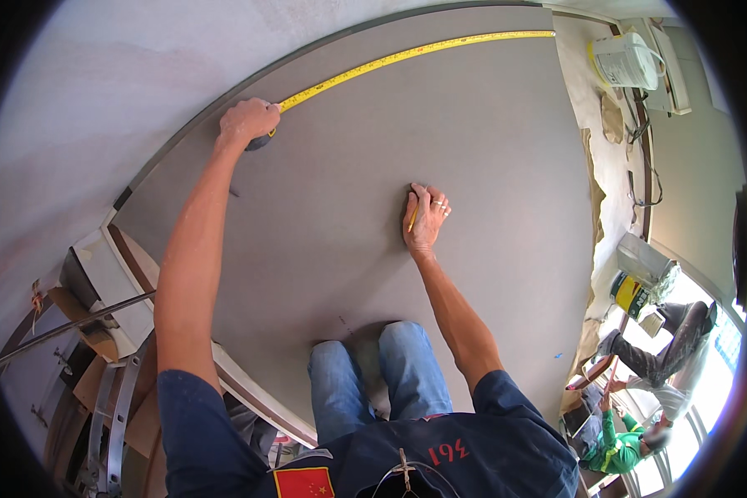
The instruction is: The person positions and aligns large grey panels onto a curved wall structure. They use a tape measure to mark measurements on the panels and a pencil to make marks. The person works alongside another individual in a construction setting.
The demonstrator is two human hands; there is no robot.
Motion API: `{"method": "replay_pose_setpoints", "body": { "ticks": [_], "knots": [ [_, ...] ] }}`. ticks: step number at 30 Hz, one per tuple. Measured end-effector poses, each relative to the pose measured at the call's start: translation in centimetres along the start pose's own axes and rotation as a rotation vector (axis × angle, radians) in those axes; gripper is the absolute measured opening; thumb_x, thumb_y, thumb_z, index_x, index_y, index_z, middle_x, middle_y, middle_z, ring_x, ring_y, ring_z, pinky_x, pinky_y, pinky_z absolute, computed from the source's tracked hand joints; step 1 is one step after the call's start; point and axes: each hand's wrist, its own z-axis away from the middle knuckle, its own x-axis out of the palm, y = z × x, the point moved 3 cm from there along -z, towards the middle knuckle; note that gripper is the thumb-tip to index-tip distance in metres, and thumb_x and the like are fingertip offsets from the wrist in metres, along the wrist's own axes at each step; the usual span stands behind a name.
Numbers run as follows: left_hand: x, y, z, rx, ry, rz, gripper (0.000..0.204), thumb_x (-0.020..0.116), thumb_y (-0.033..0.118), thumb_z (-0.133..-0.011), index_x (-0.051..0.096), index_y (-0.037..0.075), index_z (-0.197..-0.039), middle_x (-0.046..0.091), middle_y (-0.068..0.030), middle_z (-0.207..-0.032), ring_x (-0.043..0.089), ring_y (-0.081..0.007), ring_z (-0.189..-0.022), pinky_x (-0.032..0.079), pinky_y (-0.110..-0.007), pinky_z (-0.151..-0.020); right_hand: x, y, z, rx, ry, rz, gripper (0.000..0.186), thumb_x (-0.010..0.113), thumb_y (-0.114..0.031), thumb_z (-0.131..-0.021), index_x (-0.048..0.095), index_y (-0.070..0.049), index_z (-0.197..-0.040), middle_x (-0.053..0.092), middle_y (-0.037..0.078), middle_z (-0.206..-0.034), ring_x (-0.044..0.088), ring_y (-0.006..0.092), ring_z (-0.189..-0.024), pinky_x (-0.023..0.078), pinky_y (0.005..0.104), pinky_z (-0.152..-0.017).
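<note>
A large flat grey slab [490, 274] lies beneath me, with my knees on it near its lower part. Toward its far left edge, my left hand [249, 120] is closed around a tape measure [260, 141], whose dark case shows under the fingers. From there the yellow tape blade [407, 55] runs right along the far edge, its tip at the slab's far right corner. My right hand [428, 212] rests on the middle of the slab, fingers curled around a yellow pencil [412, 219]. Part of the pencil is hidden by the hand.
A pale wall [83, 124] borders the slab's far left side. Torn brown paper [594, 207] lines its right edge. Beyond stand a white bucket [627, 62] and a yellow-and-black bucket [629, 294]. A person in green [616, 441] is at lower right. Metal rails [112, 415] stand at lower left.
</note>
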Motion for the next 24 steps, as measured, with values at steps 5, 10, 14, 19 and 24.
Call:
{"method": "replay_pose_setpoints", "body": {
  "ticks": [5,10,14,19,24],
  "knots": [
    [0.1,-0.3,-1.0,-0.002,0.008,-0.012,0.046,0.043,0.041,-0.085,0.068,0.01,-0.108,0.064,-0.0175,-0.115,0.058,-0.0367,-0.11,0.044,-0.045,-0.095,0.2,-0.2,0.1,0.001,-0.006,0.006,0.025,0.063,-0.011,-0.087,0.058,-0.015,-0.11,0.05,0.006,-0.103,0.048,0.0239,-0.092,0.035,0.0389,-0.083],
    [0.1,-0.1,-1.7,-0.023,-0.03,-0.032,0.049,0.044,0.039,-0.084,0.065,0.006,-0.115,0.062,-0.0179,-0.12,0.057,-0.0355,-0.113,0.044,-0.044,-0.095,0.3,0.0,0.1,-0.006,0.005,0.006,0.025,0.063,-0.01,-0.086,0.058,-0.015,-0.111,0.05,0.006,-0.103,0.048,0.0239,-0.091,0.035,0.039,-0.082],
    [-0.6,0.9,-1.2,-0.018,-0.063,-0.038,0.048,0.046,0.037,-0.083,0.065,0.005,-0.114,0.062,-0.0169,-0.12,0.058,-0.0336,-0.112,0.045,-0.043,-0.094,0.2,0.2,0.0,-0.003,0.018,0.009,0.026,0.063,-0.009,-0.086,0.057,-0.015,-0.11,0.05,0.006,-0.102,0.048,0.0239,-0.091,0.035,0.0391,-0.082],
    [-0.5,0.3,-1.2,-0.024,-0.072,-0.008,0.042,0.047,0.035,-0.083,0.068,0.01,-0.11,0.066,-0.0134,-0.114,0.061,-0.0293,-0.108,0.048,-0.041,-0.088,0.0,0.2,-0.6,-0.024,0.033,-0.018,0.026,0.065,-0.008,-0.083,0.059,-0.014,-0.108,0.055,0.006,-0.1,0.05,0.0257,-0.095,0.037,0.0396,-0.084],
    [0.4,0.9,0.8,0.203,-0.005,0.014,0.028,0.052,0.028,-0.079,0.072,0.013,-0.092,0.068,-0.0092,-0.081,0.065,-0.0267,-0.075,0.051,-0.041,-0.066,-0.5,0.3,-0.5,-0.139,0.012,-0.062,0.016,0.059,-0.011,-0.087,0.061,-0.01,-0.103,0.062,0.013,-0.096,0.055,0.0309,-0.096,0.043,0.044,-0.082]
  ]
}}
